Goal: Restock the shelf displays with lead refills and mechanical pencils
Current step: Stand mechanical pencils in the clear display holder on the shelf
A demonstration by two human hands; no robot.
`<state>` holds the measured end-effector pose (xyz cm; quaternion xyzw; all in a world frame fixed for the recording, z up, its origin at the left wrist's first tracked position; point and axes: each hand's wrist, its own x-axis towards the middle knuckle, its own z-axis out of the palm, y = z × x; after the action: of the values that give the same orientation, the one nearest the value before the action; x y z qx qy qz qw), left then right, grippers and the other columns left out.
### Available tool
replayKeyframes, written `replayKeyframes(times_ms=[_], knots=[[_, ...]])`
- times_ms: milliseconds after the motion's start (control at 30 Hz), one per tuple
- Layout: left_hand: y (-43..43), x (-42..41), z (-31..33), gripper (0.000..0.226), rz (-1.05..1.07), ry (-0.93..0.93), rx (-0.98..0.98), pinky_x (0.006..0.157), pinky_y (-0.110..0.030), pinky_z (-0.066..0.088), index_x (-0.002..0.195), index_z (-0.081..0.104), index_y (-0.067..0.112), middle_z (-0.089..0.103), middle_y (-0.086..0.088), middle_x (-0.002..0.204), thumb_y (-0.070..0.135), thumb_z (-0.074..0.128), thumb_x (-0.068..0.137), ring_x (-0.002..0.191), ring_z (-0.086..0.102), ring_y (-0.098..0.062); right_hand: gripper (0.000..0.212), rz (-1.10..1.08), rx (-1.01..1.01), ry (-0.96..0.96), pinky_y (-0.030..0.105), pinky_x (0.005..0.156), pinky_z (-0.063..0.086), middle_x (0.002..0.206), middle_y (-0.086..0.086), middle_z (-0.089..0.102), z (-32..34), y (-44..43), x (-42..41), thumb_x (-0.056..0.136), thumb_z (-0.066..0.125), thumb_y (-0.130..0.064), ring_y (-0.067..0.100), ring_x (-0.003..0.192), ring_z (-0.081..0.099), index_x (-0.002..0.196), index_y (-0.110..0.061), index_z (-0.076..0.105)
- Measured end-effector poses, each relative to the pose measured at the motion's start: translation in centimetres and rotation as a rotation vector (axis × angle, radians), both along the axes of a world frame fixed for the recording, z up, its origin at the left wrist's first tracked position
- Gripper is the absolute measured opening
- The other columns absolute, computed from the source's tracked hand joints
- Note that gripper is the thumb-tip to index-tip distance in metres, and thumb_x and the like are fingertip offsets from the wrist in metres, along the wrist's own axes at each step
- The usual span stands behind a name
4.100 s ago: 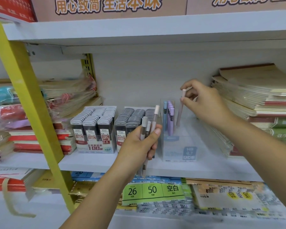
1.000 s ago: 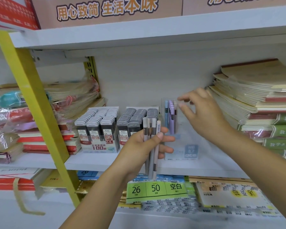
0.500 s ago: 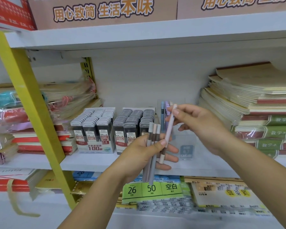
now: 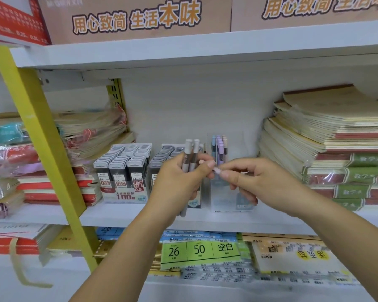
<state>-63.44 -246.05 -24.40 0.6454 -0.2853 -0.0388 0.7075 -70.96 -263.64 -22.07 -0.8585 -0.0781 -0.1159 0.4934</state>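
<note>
Bare forearms [image 4: 122, 253], bare left hand [image 4: 179, 182], right hand [image 4: 258, 182]

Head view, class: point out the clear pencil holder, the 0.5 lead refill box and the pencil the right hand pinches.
clear pencil holder [image 4: 223, 199]: head view, lower front wall.
0.5 lead refill box [image 4: 124, 196]: head view, printed front panel.
pinched pencil [image 4: 217, 170]: head view, pale exposed end.

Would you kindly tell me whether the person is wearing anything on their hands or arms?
Nothing worn shows. The left hand and the right hand are bare, with no gloves, rings or watch. The left forearm and the right forearm are bare to the picture's edge, with no sleeve in view. The nails that show are short and plain.
</note>
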Motion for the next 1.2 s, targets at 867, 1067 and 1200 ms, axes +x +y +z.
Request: replayKeyframes(times_ms=[867,1067,1200], knots=[[-0.7,0.7,-3.3,0.019,-0.075,0.023,0.168,0.048,-0.018,0.04,0.116,0.062,0.021,0.069,0.012,0.07,0.021,0.046,0.106,0.051,0.045,-0.005,0.016,-0.229,-0.323,-0.355,0.049,0.079,0.056,0.088,-0.003,0.067,0.0,-3.9,6.0,0.091,0.064,-0.014,0.019,0.081,0.068,0.102,-0.023,0.055],[-0.6,0.7,-3.4,0.022,-0.086,0.009,0.184,0.051,-0.02,0.043,0.119,0.063,0.018,0.069,0.014,0.069,0.021,0.045,0.107,0.054,0.046,-0.005,0.03,-0.31,-0.409,-0.392,0.041,0.069,0.055,0.073,-0.003,0.066,0.1,-3.9,6.2,0.089,0.068,-0.02,0.011,0.069,0.067,0.099,-0.03,0.041],[-0.5,0.6,-3.2,0.023,-0.108,0.023,0.174,0.054,-0.019,0.045,0.121,0.063,0.015,0.069,0.013,0.067,0.021,0.047,0.106,0.056,0.047,-0.005,0.021,-0.355,-0.568,-0.43,0.033,0.068,0.05,0.081,-0.002,0.068,-0.1,-3.5,6.5,0.086,0.071,-0.022,0.018,0.076,0.064,0.1,-0.015,0.057]])
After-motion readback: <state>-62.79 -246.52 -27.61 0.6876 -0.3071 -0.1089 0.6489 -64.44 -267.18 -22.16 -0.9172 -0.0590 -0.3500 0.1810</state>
